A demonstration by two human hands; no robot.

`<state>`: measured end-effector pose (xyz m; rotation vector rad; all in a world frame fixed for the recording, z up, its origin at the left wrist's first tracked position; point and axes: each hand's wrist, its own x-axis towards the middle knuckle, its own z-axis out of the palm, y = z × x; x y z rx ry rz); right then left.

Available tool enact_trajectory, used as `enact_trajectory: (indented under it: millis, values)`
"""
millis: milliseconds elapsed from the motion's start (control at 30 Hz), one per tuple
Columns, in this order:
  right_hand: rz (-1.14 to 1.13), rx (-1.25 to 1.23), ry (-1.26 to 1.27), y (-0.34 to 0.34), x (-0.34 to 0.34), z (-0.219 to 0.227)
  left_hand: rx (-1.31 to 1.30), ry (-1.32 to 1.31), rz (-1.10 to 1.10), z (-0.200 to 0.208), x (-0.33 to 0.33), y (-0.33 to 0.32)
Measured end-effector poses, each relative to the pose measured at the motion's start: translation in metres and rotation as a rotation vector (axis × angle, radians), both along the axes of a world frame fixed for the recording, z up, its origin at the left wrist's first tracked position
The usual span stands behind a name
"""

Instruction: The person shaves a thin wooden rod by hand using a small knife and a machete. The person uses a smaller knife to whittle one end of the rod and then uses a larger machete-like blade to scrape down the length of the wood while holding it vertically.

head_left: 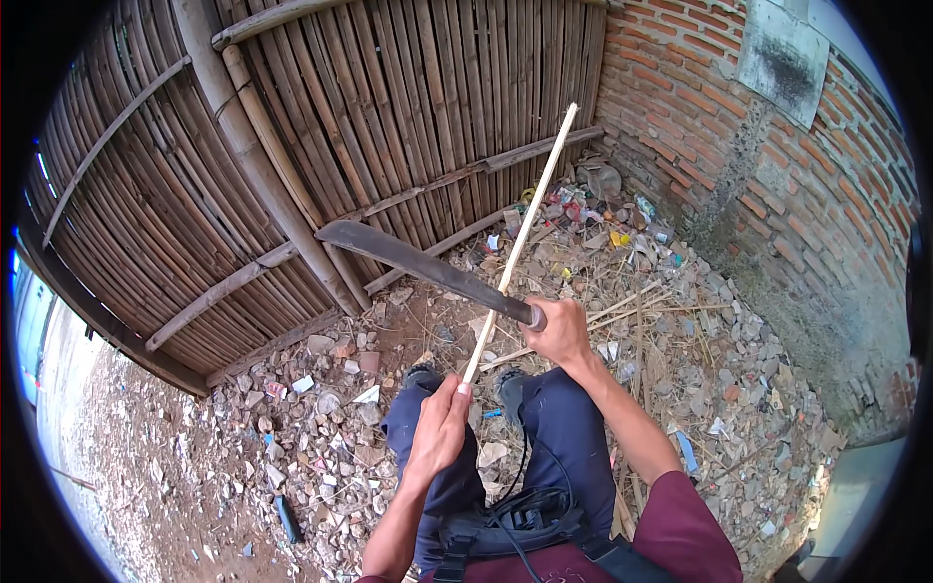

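My right hand (pixel 561 332) is closed round the handle of a machete (pixel 428 267), whose long dark blade points up and to the left. A long, pale strip of split bamboo (pixel 528 219) runs from my left hand (pixel 442 428) up and away toward the far corner. The fingers of that hand are wrapped round the strip's near end, above my left knee. The blade crosses the strip a little beyond my hands and appears to touch it. How deep the edge sits in the strip cannot be told.
A bamboo fence (pixel 408 107) stands ahead and left, meeting a brick wall (pixel 680 87) at the far corner. Stones and litter cover the ground (pixel 292 428). More pale strips (pixel 622 306) lie right of my knees. A black bag with straps (pixel 520 525) rests at my waist.
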<state>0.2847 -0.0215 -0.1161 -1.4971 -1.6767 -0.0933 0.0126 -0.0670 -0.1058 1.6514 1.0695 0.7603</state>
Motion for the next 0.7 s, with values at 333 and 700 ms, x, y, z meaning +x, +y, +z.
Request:
enact_trajectory:
  millis: [333,700]
  values:
    - [-0.057,-0.016,0.073,0.009,0.012,-0.002,0.080,0.091,0.031,0.011,0.003,-0.010]
    - [-0.016,-0.025,0.036,-0.004,0.006,0.006,0.172,0.094,0.088,0.024,0.007,-0.023]
